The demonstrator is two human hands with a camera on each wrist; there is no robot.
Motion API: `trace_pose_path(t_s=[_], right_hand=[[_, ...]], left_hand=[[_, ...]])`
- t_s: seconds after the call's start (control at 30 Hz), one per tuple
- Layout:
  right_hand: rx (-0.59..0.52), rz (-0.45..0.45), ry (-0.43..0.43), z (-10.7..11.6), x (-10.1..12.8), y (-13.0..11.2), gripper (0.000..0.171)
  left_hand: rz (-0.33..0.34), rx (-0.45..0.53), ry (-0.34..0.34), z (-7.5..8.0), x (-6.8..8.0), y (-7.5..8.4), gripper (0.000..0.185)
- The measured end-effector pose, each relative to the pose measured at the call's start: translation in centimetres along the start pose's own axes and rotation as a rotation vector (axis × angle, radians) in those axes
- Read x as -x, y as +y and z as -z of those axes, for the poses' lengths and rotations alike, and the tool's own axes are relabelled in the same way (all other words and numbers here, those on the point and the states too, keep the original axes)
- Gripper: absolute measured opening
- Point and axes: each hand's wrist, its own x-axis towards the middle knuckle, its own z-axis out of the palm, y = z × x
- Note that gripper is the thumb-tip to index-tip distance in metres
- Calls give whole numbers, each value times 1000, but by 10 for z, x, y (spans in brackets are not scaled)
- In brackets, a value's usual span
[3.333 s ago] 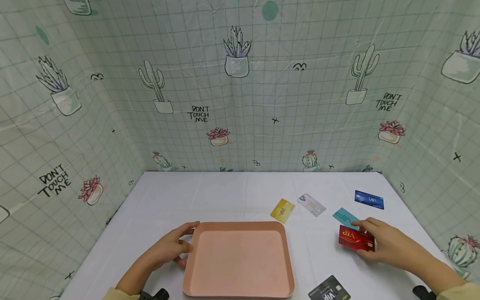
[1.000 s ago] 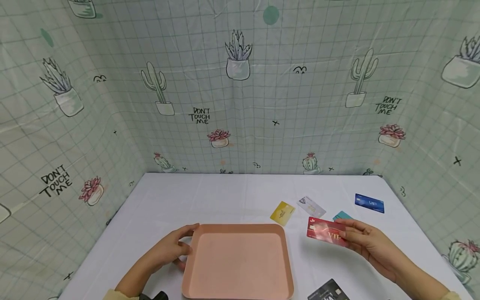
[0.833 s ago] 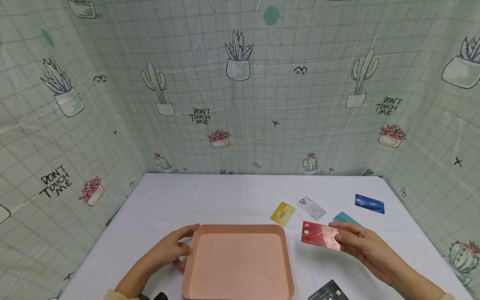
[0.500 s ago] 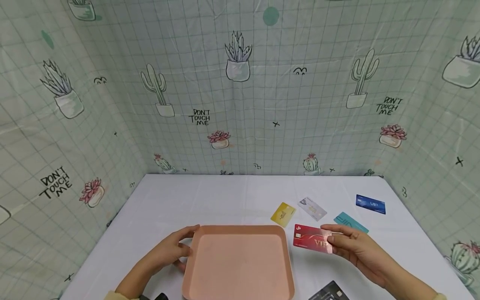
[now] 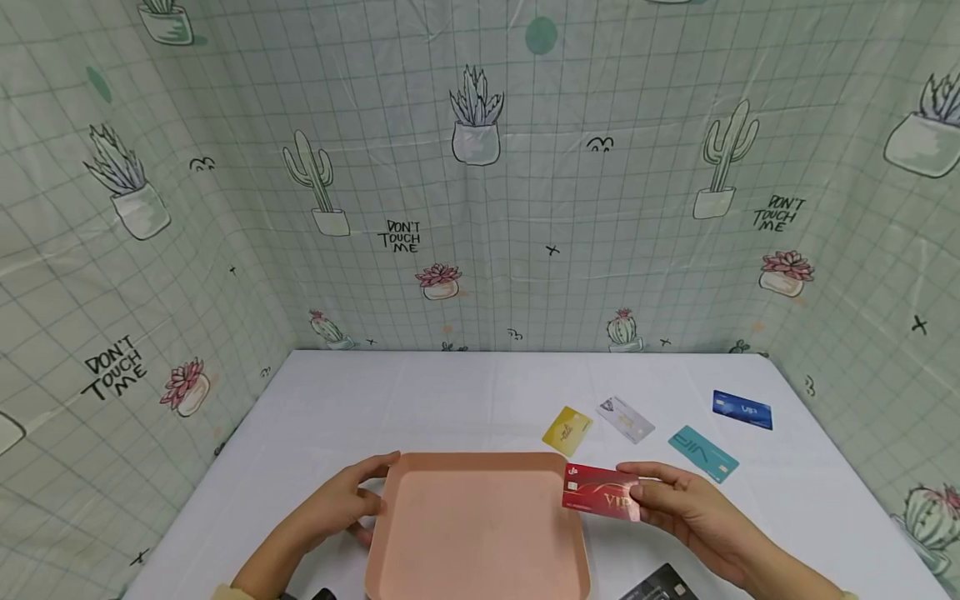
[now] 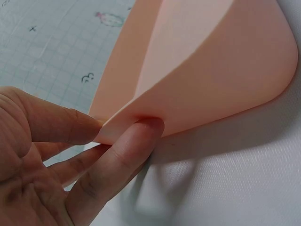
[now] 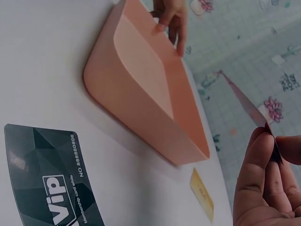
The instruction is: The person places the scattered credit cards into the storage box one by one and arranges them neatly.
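My left hand (image 5: 341, 500) grips the shallow pink tray (image 5: 480, 460) at its far left corner. In the left wrist view one fingertip presses the outer wall and another finger lies at the rim. My right hand (image 5: 686, 512) pinches the right end of a red VIP card (image 5: 596, 492) between thumb and fingers. The card is raised and tilted, and its left end overlaps the tray's right rim in the head view. In the right wrist view the card appears nearly edge-on, above the fingers.
Beyond the tray lie a yellow card (image 5: 567, 431) and a silver card (image 5: 626, 419). A teal card (image 5: 703, 453) and a blue card (image 5: 742, 409) lie further right on the white table (image 5: 420, 400). A black VIP card (image 5: 660, 585) lies near the front, right of the tray.
My right hand has lifted the red card off the table beside the teal card, turned it, and carried it left to the tray's right rim. My left hand stays on the tray.
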Motion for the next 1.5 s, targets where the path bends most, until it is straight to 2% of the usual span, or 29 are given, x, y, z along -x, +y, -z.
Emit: trace_pose_path(t_s=[0.33, 0.63, 0.83, 1.07, 1.5], right_hand=[[0, 2, 6, -20, -7, 4, 52], [-34, -39, -22, -25, -2, 11, 53], [-63, -40, -3, -32, -3, 12, 56], [-95, -34, -9, -44, -7, 14, 51], [-125, -9, -84, -65, -12, 19, 44]], left_hand=[[0, 11, -10, 0, -2, 1, 79], [13, 3, -9, -2, -4, 0, 79], [14, 15, -12, 0, -1, -1, 78], [12, 4, 2, -1, -1, -4, 78], [-2, 7, 9, 0, -1, -5, 79]])
